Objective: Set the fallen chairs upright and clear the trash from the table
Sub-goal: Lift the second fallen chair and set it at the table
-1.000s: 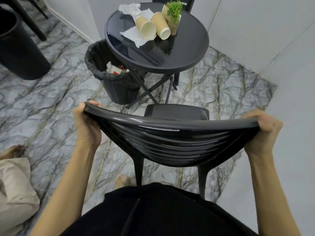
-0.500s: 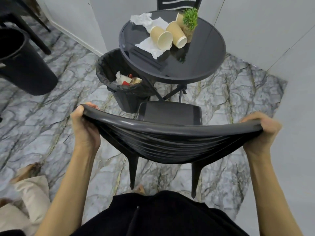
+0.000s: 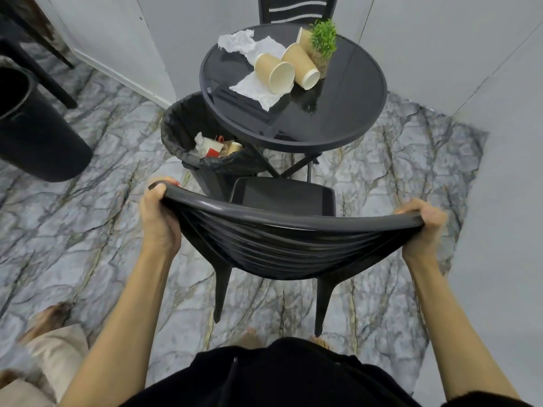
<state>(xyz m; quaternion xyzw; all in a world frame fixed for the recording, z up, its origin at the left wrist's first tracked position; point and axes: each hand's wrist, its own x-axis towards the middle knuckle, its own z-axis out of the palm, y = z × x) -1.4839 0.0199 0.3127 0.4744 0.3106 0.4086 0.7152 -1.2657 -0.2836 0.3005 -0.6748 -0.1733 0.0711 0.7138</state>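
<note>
A black chair (image 3: pixel 282 245) stands upright in front of me, its seat facing the round black table (image 3: pixel 346 113). My left hand (image 3: pixel 158 218) grips the left end of its curved backrest and my right hand (image 3: pixel 420 230) grips the right end. On the table lie two tipped brown paper cups (image 3: pixel 274 73) (image 3: pixel 301 66) and crumpled white napkins (image 3: pixel 252 86), beside a small green potted plant (image 3: pixel 323 45). A second black chair (image 3: pixel 296 8) stands upright behind the table.
A black-lined bin (image 3: pixel 205 148) holding trash stands left of the table, partly under its edge. A large black container (image 3: pixel 32 133) sits at the far left. Grey walls close in at the back and right. A beige cloth (image 3: pixel 44 356) lies on the marble floor at the lower left.
The chair has moved forward toward the table, and its rear legs are further from me. Both hands keep the same grip on the backrest.
</note>
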